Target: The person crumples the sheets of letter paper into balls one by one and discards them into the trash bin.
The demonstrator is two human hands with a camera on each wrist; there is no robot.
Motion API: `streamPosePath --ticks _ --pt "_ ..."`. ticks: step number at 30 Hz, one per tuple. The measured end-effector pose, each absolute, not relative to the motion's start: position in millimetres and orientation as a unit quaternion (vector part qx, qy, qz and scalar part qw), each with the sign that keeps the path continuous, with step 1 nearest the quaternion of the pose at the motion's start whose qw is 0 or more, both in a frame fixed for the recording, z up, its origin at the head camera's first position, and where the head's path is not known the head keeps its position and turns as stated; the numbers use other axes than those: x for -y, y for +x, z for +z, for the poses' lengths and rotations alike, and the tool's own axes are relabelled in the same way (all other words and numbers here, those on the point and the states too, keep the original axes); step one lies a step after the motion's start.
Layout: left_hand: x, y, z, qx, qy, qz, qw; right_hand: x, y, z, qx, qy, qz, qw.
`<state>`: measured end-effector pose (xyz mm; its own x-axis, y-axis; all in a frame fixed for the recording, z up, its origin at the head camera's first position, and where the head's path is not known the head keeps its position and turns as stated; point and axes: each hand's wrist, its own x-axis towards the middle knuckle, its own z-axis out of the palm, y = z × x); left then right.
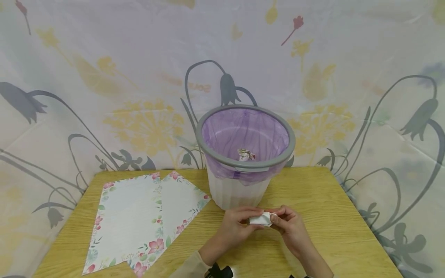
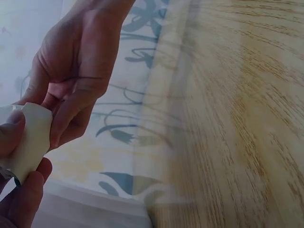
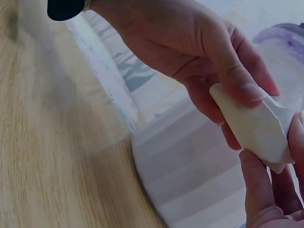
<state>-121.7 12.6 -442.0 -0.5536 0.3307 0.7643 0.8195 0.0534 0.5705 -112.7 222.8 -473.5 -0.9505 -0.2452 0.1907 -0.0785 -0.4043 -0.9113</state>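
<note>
A small folded wad of white paper (image 1: 260, 219) is held between both hands, just in front of the bin. My left hand (image 1: 237, 224) pinches its left end with thumb and fingers. The right hand (image 1: 291, 227) grips the other end, its thumb pressed on the paper's near face. Up close in the right wrist view, the folded paper (image 3: 259, 128) shows creased edges and a pale outer side. Behind the hands stands a white ribbed bin (image 1: 231, 193) with a grey rim and a purple liner (image 1: 243, 127). Inside it lies a crumpled piece of paper (image 1: 246, 155).
Two sheets of white paper with floral borders, a left sheet (image 1: 128, 220) and a right sheet (image 1: 180, 200), lie overlapping on the left of the wooden table (image 1: 333, 216). A flower-patterned cloth (image 1: 146, 46) hangs behind and around the table.
</note>
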Motion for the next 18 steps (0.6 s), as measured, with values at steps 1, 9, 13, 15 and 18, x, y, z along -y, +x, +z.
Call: streamPosePath --ticks 1,9,13,15,18 --pt "-12.5 -121.8 -442.2 0.692 -0.415 -0.548 0.220 -223.0 -112.5 -474.1 -0.545 -0.146 -0.824 0.050" --pt "-13.2 -135.8 -471.7 0.690 -0.397 -0.567 0.212 -224.9 -115.4 -473.6 -0.566 -0.180 -0.803 0.047" --pt "-9.0 -140.6 -480.5 0.683 -0.394 -0.585 0.193 -227.2 -117.9 -473.0 -0.589 -0.184 -0.786 0.049" --pt "-6.8 -141.6 -481.3 0.678 -0.391 -0.596 0.178 -228.7 -118.9 -472.6 -0.602 -0.183 -0.776 0.050" --pt "-3.4 -143.1 -481.7 0.672 -0.387 -0.608 0.168 -230.4 -120.7 -472.0 -0.620 -0.182 -0.762 0.049"
